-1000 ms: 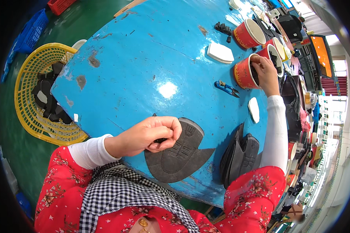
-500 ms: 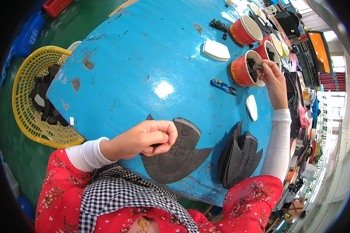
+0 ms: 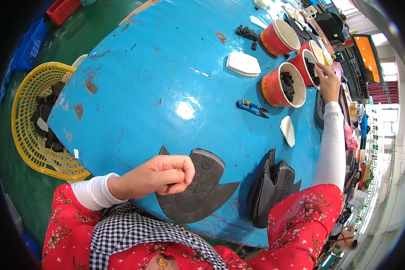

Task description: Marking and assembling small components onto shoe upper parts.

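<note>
My left hand [image 3: 159, 176] is curled closed over the edge of a dark grey, pointed sole-shaped piece [image 3: 198, 198] on the blue table; whatever its fingers hold is hidden. My right hand [image 3: 328, 83] reaches to the rear red paper tub [image 3: 298, 61], its fingers drawn together at the rim above dark bits. I cannot make out what is between them. Nearer me is another red tub [image 3: 271, 85] with small black pieces inside. A stack of similar dark pieces [image 3: 274, 189] lies beside my right forearm.
Blue-handled thread snips [image 3: 252, 108] lie near the tubs. White pads [image 3: 243, 64] and a single white piece [image 3: 287, 131] rest on the table [image 3: 135, 99]. Another red tub [image 3: 274, 40] stands farther back. A yellow basket [image 3: 20, 112] with dark pieces stands at the left.
My right hand has moved from the nearer tub to the one behind it; the small dark piece seen in its fingers earlier no longer shows. My left hand stays closed over the dark piece.
</note>
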A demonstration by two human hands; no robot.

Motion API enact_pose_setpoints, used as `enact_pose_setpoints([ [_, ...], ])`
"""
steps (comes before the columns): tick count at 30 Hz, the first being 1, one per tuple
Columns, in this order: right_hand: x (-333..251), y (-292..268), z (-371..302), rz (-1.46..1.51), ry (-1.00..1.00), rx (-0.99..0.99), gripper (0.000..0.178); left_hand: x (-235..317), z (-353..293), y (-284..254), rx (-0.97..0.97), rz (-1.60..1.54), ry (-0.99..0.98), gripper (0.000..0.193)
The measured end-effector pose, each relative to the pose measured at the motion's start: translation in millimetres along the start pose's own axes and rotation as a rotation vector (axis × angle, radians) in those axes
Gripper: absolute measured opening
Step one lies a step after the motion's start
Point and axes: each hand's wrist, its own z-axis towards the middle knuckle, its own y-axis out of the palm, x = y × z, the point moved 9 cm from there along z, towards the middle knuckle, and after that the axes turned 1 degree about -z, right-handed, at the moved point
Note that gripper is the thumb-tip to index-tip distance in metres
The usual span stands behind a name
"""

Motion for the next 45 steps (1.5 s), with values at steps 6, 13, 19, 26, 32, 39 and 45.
enact_pose_setpoints([
  [6, -1.3, 31.0, 23.4, -0.254, 0.105, -0.213, 0.022, 0.1, 0.7, -0.1, -0.005, -0.019, 0.017, 0.011],
  [13, -81.8, 78.7, 81.9, 0.1, -0.148, -0.338, 0.025, 4.6, -4.4, 7.4, -0.048, 0.006, 0.002, 0.011],
  [19, -78.2, 144.7, 99.2, -0.208, -0.17, -0.7, 0.029, 5.0, -4.1, 6.2, -0.062, -0.048, 0.031, 0.011],
  [26, -56.6, 151.0, 103.2, -0.274, -0.101, -0.754, 0.028, 6.4, -6.1, 12.3, -0.129, -0.104, 0.044, 0.011],
  [32, -59.0, 108.1, 109.4, -0.006, 0.019, -0.422, 0.026, 6.8, -5.8, 11.6, -0.118, -0.111, 0.051, 0.01],
  [39, -53.3, 94.2, 82.9, 0.835, 0.29, -0.399, 0.029, 4.5, -5.3, 7.4, -0.05, 0.015, -0.004, 0.011],
  [45, -65.1, 87.8, 70.4, 0.486, 0.065, -0.383, 0.025, 7.8, -3.0, 6.8, -0.036, 0.009, 0.034, 0.011],
])
